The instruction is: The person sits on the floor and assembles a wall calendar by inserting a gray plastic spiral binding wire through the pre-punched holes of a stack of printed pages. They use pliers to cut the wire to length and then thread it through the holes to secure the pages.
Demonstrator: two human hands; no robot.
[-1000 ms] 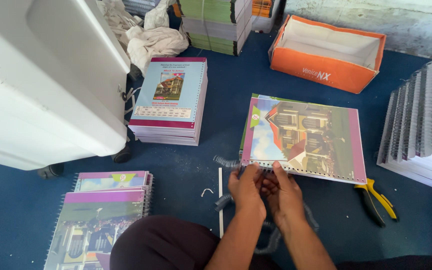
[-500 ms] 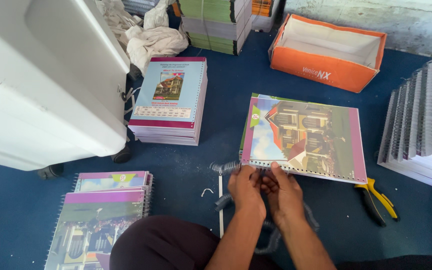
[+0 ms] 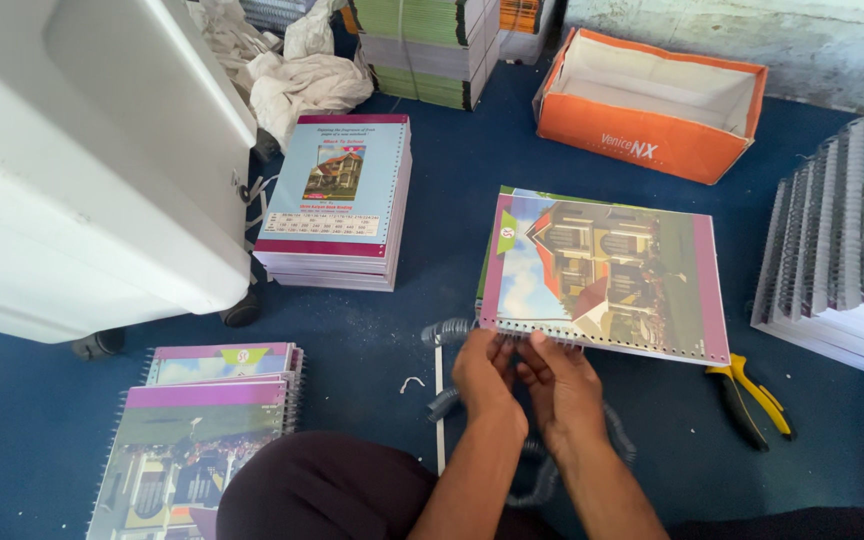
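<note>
Both the left hand (image 3: 487, 372) and right hand (image 3: 564, 385) pinch the spiral coil (image 3: 452, 330) against the notebook (image 3: 607, 272) (flat on the floor), whose punched edge faces the person for reach.

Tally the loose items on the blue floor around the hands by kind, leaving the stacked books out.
Open notebook with punched edge, touched by left hand and right hand: 1
Coil binding wire: 1
Yellow-handled pliers: 1
Orange cardboard box: 1
White cloth heap: 1
Total: 5
</note>
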